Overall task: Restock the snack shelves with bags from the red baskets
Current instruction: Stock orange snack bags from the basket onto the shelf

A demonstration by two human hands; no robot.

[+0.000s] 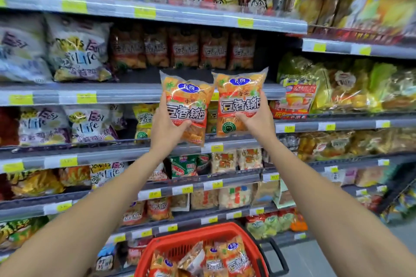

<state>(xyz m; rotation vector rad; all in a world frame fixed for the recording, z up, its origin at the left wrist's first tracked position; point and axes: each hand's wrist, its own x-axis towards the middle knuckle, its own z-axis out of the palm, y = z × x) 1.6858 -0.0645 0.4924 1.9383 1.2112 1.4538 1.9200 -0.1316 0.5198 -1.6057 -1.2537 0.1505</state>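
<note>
Shelving step: left hand (pixel 167 129) grips one orange bag (pixel 186 108); right hand (pixel 256 122) grips another (pixel 239 101); next, slot both w/ matching row (pixel 184 48) above; red basket (pixel 180 243) still stocked.

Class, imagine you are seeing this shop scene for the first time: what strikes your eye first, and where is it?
Two matching orange packets stand out at the centre, held up side by side before the shelves: the left bag in the left hand, the right bag in the right hand. Below them, a red basket sits at the bottom edge, with more bags inside.
</note>
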